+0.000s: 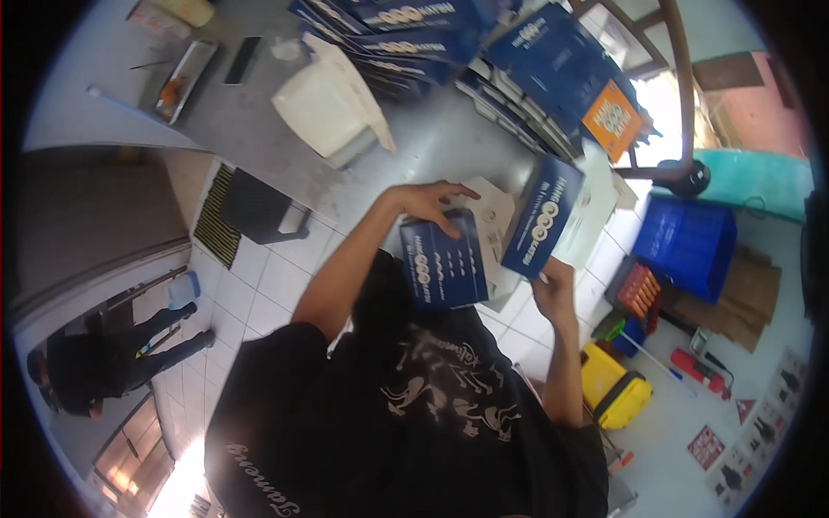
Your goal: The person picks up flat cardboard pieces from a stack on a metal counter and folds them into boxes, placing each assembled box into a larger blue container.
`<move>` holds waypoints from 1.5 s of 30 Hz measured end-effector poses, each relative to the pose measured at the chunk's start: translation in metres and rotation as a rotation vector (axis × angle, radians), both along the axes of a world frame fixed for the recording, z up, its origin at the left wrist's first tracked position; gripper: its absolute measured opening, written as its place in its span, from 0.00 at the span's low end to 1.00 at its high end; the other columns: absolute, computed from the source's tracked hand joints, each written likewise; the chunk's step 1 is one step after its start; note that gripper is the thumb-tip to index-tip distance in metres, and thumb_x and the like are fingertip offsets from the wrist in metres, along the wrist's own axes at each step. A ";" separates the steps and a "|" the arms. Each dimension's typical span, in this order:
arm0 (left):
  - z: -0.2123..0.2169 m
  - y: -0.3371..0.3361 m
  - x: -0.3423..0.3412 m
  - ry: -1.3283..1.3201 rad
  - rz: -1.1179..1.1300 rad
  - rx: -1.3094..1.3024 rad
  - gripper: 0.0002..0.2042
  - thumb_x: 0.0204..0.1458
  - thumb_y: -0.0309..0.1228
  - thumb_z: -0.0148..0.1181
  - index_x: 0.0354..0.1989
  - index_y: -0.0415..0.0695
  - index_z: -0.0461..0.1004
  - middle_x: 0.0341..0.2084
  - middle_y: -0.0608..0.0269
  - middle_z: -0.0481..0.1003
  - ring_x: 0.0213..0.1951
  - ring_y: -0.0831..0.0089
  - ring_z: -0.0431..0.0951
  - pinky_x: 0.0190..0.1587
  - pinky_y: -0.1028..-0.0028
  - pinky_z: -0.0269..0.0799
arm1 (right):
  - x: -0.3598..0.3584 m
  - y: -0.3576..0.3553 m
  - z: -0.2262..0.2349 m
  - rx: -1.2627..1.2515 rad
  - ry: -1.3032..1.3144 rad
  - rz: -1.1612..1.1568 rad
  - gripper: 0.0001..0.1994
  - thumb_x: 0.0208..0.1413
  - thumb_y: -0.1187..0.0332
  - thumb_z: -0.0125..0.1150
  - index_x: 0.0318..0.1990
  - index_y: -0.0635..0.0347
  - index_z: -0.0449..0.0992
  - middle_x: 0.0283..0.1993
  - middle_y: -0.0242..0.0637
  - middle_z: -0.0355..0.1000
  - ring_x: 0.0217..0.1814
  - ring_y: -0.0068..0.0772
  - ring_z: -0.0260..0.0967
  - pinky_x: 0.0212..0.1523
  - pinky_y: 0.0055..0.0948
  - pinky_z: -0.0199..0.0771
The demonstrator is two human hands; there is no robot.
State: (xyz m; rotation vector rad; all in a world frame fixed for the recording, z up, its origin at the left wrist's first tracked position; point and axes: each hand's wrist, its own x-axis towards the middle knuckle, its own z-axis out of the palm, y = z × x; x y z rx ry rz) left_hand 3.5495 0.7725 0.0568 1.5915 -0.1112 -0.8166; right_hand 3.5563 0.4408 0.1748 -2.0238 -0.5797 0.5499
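A partly folded blue cardboard box (445,268) with a pale inside is in front of my chest, at the near edge of the metal table. My left hand (427,205) grips its upper left edge, with the thumb on the blue outer face and the other fingers reaching over toward the inside. Lower down on the right, the fingers of my right hand (553,289) pinch the bottom corner of the raised blue panel (542,216). Pale flaps (492,216) show between the two printed panels. Part of my right hand's grip is hidden behind the cardboard.
Stacked blue cartons (406,43) and flat blue sheets (553,65) cover the table's far side. Left of them are a white container (324,104), a phone (243,60) and a metal tray (186,82). A blue crate (688,246) and yellow bucket (615,388) stand right; another person (95,363) is left.
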 end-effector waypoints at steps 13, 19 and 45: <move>0.011 -0.003 0.037 0.242 -0.185 0.026 0.43 0.34 0.37 0.86 0.62 0.45 0.69 0.61 0.50 0.71 0.60 0.55 0.75 0.59 0.60 0.76 | -0.026 -0.037 -0.100 -0.105 0.252 0.232 0.25 0.45 0.94 0.49 0.43 0.60 0.86 0.45 0.43 0.84 0.49 0.34 0.80 0.53 0.34 0.77; 0.000 -0.003 0.040 0.223 -0.172 -0.010 0.42 0.32 0.33 0.87 0.59 0.45 0.69 0.60 0.49 0.71 0.58 0.56 0.75 0.57 0.60 0.77 | 0.065 0.052 -0.089 0.074 -0.372 -0.204 0.22 0.50 0.83 0.67 0.55 0.63 0.78 0.49 0.45 0.81 0.53 0.43 0.80 0.57 0.34 0.76; -0.006 0.014 0.015 0.280 0.088 -0.085 0.40 0.36 0.30 0.85 0.57 0.46 0.65 0.58 0.44 0.73 0.64 0.56 0.70 0.65 0.58 0.69 | -0.001 0.138 -0.154 0.545 0.599 -0.365 0.27 0.58 0.76 0.66 0.64 0.58 0.66 0.50 0.48 0.72 0.50 0.35 0.74 0.52 0.33 0.78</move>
